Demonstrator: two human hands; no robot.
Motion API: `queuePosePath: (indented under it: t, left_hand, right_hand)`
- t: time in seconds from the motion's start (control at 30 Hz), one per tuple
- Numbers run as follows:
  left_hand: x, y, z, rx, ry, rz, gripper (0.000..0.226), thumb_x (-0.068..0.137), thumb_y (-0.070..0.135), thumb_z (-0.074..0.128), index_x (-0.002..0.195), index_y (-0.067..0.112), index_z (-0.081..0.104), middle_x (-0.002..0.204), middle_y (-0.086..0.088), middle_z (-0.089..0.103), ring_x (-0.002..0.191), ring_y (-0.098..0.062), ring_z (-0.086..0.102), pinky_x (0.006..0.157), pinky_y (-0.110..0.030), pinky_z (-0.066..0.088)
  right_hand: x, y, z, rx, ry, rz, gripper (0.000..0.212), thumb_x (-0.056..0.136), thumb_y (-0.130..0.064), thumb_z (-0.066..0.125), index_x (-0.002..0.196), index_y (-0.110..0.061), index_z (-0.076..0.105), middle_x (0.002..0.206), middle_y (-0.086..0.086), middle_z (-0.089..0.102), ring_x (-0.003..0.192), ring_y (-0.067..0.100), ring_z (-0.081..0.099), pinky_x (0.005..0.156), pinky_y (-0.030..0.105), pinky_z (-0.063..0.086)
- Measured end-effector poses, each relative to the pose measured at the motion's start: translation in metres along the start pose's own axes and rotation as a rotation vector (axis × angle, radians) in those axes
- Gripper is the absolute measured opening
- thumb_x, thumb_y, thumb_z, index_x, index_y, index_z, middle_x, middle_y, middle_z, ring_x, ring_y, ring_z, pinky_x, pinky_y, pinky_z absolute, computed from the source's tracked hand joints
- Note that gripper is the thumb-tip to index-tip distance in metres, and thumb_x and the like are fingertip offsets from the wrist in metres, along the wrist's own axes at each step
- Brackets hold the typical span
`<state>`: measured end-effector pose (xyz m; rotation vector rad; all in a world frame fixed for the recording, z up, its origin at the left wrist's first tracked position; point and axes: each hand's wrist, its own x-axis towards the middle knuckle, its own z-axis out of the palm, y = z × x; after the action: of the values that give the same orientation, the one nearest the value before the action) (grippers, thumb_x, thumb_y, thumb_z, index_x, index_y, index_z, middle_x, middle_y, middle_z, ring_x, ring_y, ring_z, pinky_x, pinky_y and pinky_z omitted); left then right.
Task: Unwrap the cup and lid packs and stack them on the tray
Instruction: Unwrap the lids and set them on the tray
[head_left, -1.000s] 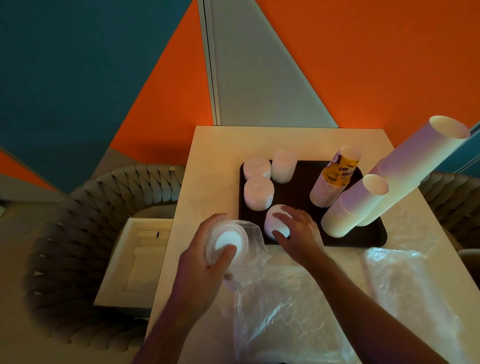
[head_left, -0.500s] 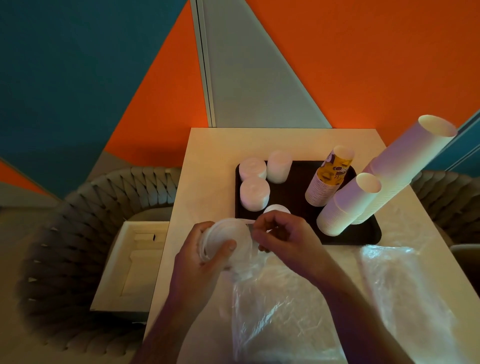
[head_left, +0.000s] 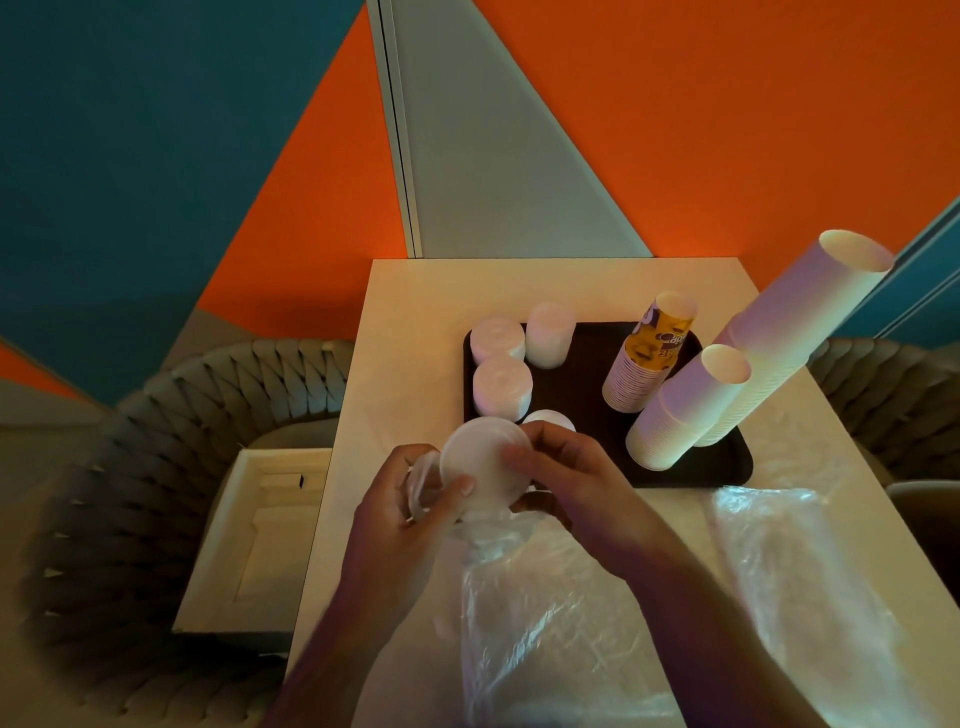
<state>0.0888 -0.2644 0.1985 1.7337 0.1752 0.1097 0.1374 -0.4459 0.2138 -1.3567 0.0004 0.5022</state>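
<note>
Both hands gripped a stack of white plastic lids (head_left: 480, 462) in its clear plastic wrap (head_left: 524, 597), left hand (head_left: 410, 512) fingers curled beneath, right hand (head_left: 563, 475) pinching its rim. The stack hovered at the dark rectangular tray's (head_left: 722, 467) seven o'clock corner.

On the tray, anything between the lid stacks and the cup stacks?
Head view: bare dark tray between the lid stacks and the cup stacks; nothing stands there.

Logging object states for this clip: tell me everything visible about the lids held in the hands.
The lids are white, round, plastic-looking, seen from the top face, tilted toward the camera. They sit at the mouth of a clear wrapper trailing onto the table. The left hand and right hand grip them from either side, just in front of the tray.
</note>
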Motion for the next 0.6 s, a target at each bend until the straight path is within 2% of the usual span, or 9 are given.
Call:
queuePosePath:
  t: [0.2, 0.27, 0.33, 0.37, 0.47, 0.53, 0.57, 0.6]
  left_hand:
    - [0.002, 0.000, 0.001, 0.009, -0.025, -0.037, 0.033, 0.078, 0.047, 0.073, 0.103, 0.027, 0.064, 0.094, 0.011, 0.071, 0.088, -0.010, 0.070, 0.068, -0.031, 0.061]
    - [0.003, 0.000, 0.000, 0.032, -0.028, -0.044, 0.033, 0.081, 0.047, 0.077, 0.104, 0.027, 0.064, 0.094, 0.012, 0.071, 0.088, -0.009, 0.070, 0.069, -0.033, 0.062]
    - [0.004, -0.001, -0.002, 0.064, -0.016, -0.045, 0.020, 0.084, 0.041, 0.076, 0.097, 0.031, 0.064, 0.089, 0.010, 0.071, 0.082, -0.009, 0.070, 0.068, -0.031, 0.061]
    - [0.004, -0.001, -0.004, 0.068, -0.006, -0.049, 0.013, 0.087, 0.035, 0.076, 0.090, 0.032, 0.064, 0.085, 0.007, 0.071, 0.077, -0.011, 0.069, 0.066, -0.030, 0.059]
    - [0.003, -0.002, -0.007, 0.093, 0.013, -0.036, 0.016, 0.092, 0.021, 0.072, 0.082, 0.031, 0.062, 0.078, -0.002, 0.070, 0.071, -0.018, 0.068, 0.063, -0.033, 0.056]
    - [0.002, -0.002, -0.009, 0.102, 0.017, -0.044, 0.013, 0.093, 0.020, 0.070, 0.084, 0.026, 0.063, 0.079, -0.002, 0.070, 0.071, -0.018, 0.068, 0.063, -0.033, 0.057]
    - [0.002, -0.001, -0.009, 0.102, 0.021, -0.056, 0.010, 0.093, 0.020, 0.070, 0.086, 0.023, 0.063, 0.079, -0.001, 0.071, 0.071, -0.018, 0.068, 0.064, -0.032, 0.057]
    - [0.002, -0.001, -0.008, 0.103, 0.027, -0.062, 0.009, 0.092, 0.019, 0.070, 0.086, 0.020, 0.063, 0.079, 0.001, 0.070, 0.072, -0.018, 0.068, 0.064, -0.030, 0.057]
  right_hand:
    - [0.003, 0.002, 0.004, 0.028, -0.046, 0.024, 0.038, 0.083, -0.024, 0.072, 0.118, -0.010, 0.069, 0.100, 0.007, 0.073, 0.091, 0.018, 0.069, 0.073, 0.030, 0.058]
    - [0.003, 0.005, 0.004, 0.077, -0.052, 0.057, 0.036, 0.083, -0.022, 0.072, 0.118, -0.011, 0.069, 0.102, 0.010, 0.074, 0.093, 0.022, 0.070, 0.073, 0.031, 0.060]
    - [0.003, 0.008, 0.001, 0.148, -0.055, 0.100, 0.037, 0.084, -0.021, 0.071, 0.119, -0.009, 0.068, 0.107, 0.013, 0.074, 0.095, 0.029, 0.072, 0.072, 0.032, 0.062]
    - [0.004, 0.008, -0.001, 0.191, -0.045, 0.114, 0.037, 0.085, -0.020, 0.070, 0.120, -0.009, 0.067, 0.109, 0.016, 0.074, 0.093, 0.033, 0.073, 0.070, 0.033, 0.062]
    - [0.013, 0.010, -0.014, 0.271, 0.105, 0.073, 0.030, 0.089, -0.020, 0.066, 0.118, -0.012, 0.066, 0.115, 0.021, 0.072, 0.089, 0.037, 0.074, 0.068, 0.034, 0.063]
    - [0.030, 0.015, -0.030, 0.078, 0.264, -0.032, 0.017, 0.098, -0.023, 0.061, 0.114, -0.020, 0.066, 0.115, 0.016, 0.072, 0.093, 0.032, 0.074, 0.080, 0.041, 0.063]
    - [0.040, 0.020, -0.040, -0.121, 0.359, -0.099, 0.015, 0.102, -0.023, 0.058, 0.115, -0.025, 0.065, 0.113, 0.009, 0.072, 0.096, 0.028, 0.073, 0.086, 0.043, 0.061]
    - [0.050, 0.024, -0.050, -0.346, 0.437, -0.173, 0.018, 0.104, -0.023, 0.055, 0.118, -0.027, 0.065, 0.111, 0.001, 0.071, 0.097, 0.020, 0.070, 0.089, 0.039, 0.060]
